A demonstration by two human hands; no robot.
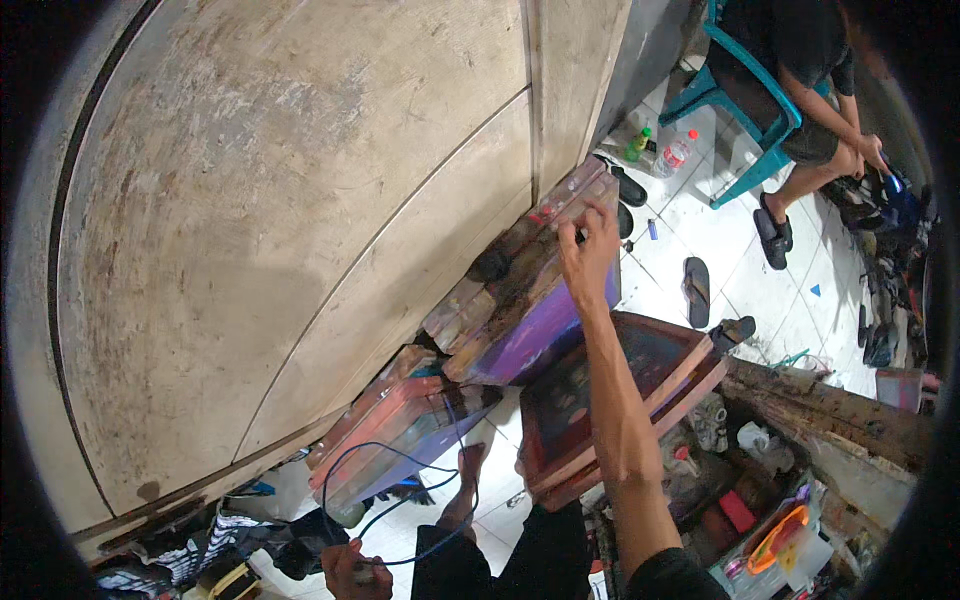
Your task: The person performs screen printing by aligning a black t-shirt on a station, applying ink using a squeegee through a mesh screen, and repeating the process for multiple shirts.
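Note:
At the lower edge, my left hand [357,573] is closed round a thin blue cable [368,520] that loops up in front of a leaning stack of frames. My right arm reaches forward, and my right hand [592,243] is at the top edge of several paint-stained wooden frames [525,325] with purple marks. Its fingers are curled; what they grip, if anything, is hidden. Smaller reddish frames [390,440] lean to the left, against the same worn panel. Close to my right forearm rests a dark-faced frame [570,400] with a reddish-brown wooden border.
The large, worn beige panel [300,200] fills the left. Beyond the frames, a person sits on a teal plastic chair [745,110]. Bottles [677,152] and a sandal [697,290] are on the white tiles. A cluttered bin [740,500] stands at lower right.

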